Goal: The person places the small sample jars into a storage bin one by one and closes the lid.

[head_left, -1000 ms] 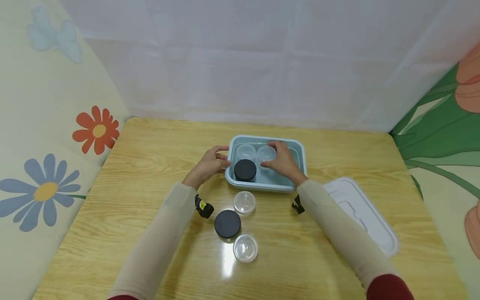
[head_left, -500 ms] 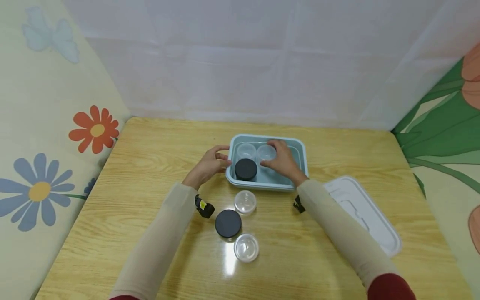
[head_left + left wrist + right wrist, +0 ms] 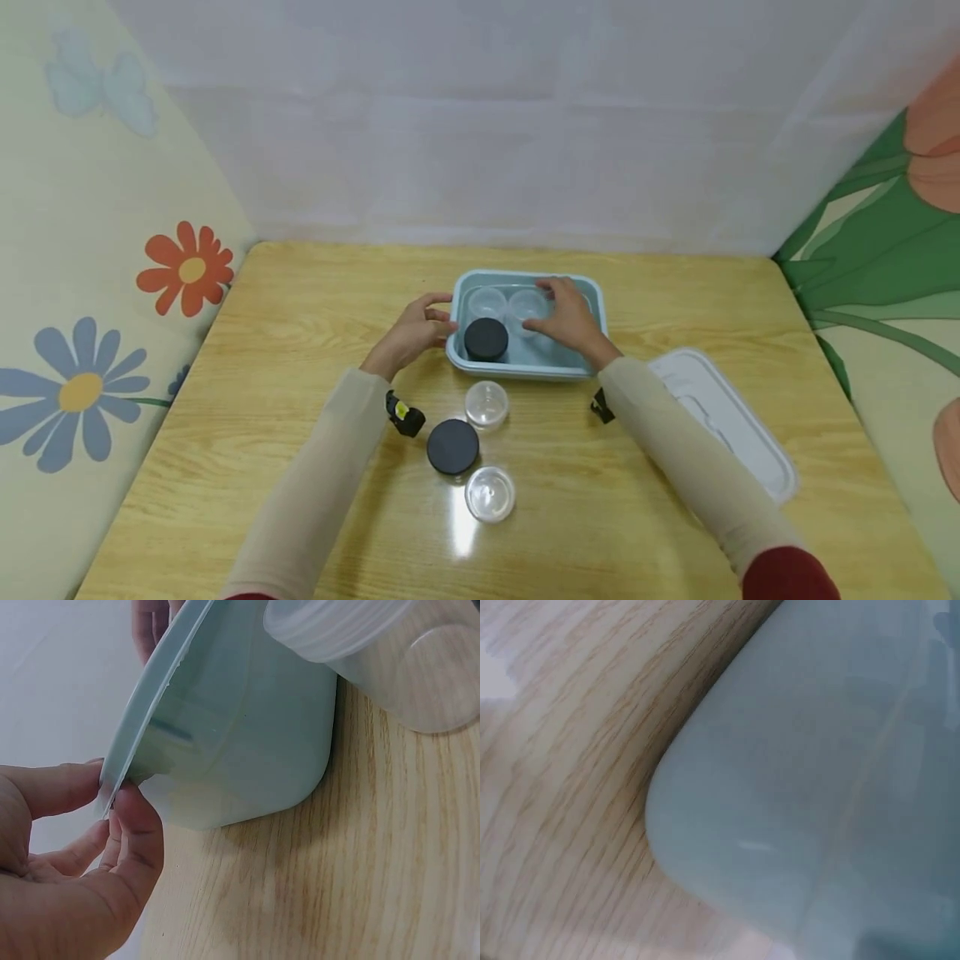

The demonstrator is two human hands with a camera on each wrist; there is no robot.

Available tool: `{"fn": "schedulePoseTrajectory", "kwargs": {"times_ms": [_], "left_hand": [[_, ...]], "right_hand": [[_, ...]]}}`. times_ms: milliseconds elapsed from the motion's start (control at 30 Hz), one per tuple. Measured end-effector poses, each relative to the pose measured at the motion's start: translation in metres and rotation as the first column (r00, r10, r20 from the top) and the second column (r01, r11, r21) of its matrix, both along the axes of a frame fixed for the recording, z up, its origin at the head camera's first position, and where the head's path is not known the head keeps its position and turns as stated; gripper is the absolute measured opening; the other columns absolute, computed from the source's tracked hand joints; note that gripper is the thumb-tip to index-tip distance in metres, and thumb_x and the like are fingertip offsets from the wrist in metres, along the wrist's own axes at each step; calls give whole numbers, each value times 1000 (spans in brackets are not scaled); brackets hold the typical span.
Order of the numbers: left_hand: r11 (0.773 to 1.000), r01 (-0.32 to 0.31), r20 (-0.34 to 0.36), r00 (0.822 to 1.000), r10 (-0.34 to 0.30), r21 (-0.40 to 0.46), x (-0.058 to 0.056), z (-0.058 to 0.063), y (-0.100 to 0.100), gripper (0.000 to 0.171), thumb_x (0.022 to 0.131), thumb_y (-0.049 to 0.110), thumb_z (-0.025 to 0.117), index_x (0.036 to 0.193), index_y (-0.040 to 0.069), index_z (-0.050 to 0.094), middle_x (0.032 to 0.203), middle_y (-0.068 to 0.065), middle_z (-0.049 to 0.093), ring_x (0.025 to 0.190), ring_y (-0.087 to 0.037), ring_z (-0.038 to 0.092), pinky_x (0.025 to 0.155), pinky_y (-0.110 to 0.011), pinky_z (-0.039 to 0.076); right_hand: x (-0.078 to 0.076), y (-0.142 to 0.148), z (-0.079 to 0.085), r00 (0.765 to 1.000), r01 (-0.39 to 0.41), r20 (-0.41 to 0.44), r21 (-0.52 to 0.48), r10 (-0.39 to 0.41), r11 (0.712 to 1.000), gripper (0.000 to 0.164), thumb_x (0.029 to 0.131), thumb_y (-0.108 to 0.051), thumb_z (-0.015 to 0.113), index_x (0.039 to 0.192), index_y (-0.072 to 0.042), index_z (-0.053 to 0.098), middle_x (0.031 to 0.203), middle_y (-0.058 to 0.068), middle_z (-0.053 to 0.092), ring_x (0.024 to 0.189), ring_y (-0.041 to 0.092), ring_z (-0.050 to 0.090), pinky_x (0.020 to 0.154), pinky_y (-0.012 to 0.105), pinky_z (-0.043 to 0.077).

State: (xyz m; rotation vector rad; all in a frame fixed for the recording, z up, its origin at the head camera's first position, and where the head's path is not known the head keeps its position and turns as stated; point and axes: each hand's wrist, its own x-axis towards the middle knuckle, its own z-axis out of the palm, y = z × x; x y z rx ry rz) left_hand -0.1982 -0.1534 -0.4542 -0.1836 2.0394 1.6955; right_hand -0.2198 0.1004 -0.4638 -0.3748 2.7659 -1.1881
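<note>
A pale blue plastic box [image 3: 555,371] stands on the table, its side wall also showing in the right wrist view. My left hand [image 3: 412,333] pinches its left rim between thumb and fingers, as the left wrist view shows. Inside the box, two round clear jars [image 3: 487,307] sit side by side at the back left, with a black-lidded jar [image 3: 486,340] in front of them. My right hand [image 3: 572,321] reaches over the box from the right. Its thumb and fingers are spread around the right-hand clear jar [image 3: 525,308], with a small gap at its side.
In front of the box on the wooden table [image 3: 300,308] stand a clear jar [image 3: 487,405], a black-lidded jar [image 3: 453,447] and another clear jar [image 3: 490,495]. A white lid [image 3: 727,417] lies at the right, partly under the right forearm. A white cloth wall rises behind.
My right hand has loosened and drawn slightly right, away from the right-hand clear jar, which stays in the box. The left hand keeps its hold on the rim. The head view shifts a little.
</note>
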Motion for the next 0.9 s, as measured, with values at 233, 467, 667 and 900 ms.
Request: {"fn": "schedulePoseTrajectory", "kwargs": {"times_ms": [233, 467, 667, 900], "left_hand": [[1000, 2, -11, 1000, -2, -11, -5, -2, -6, 60, 92, -1, 56, 146, 9, 31, 112, -12, 46, 91, -17, 55, 79, -30, 54], [1000, -6, -22, 1000, 6, -9, -8, -1, -8, 60, 93, -3, 55, 146, 7, 31, 110, -11, 46, 92, -17, 54, 84, -34, 53], [1000, -7, -19, 1000, 7, -11, -9, 1, -8, 60, 93, -2, 55, 146, 8, 31, 110, -10, 46, 91, -16, 54, 84, -34, 54], [1000, -2, -16, 1000, 2, -10, -11, 1, -6, 59, 93, -1, 56, 146, 9, 32, 108, -10, 46, 90, -17, 54, 80, -32, 54]], "right_hand": [[2, 6, 4, 999, -38, 4, -15, 38, 999, 69, 77, -16, 79, 135, 2, 45, 132, 21, 46, 118, 36, 50, 99, 45, 45], [9, 14, 10, 997, -69, -33, -31, 68, 997, 66, 77, -13, 79, 132, 3, 46, 131, 21, 47, 116, 37, 49, 98, 47, 45], [20, 16, 16, 992, -111, -68, -66, 107, 992, 67, 74, -11, 81, 130, 5, 48, 128, 23, 50, 115, 39, 51, 98, 50, 46], [35, 17, 20, 979, -174, -120, -84, 164, 981, 66, 72, -10, 82, 128, 3, 50, 125, 23, 51, 113, 34, 51, 97, 47, 46]]}}
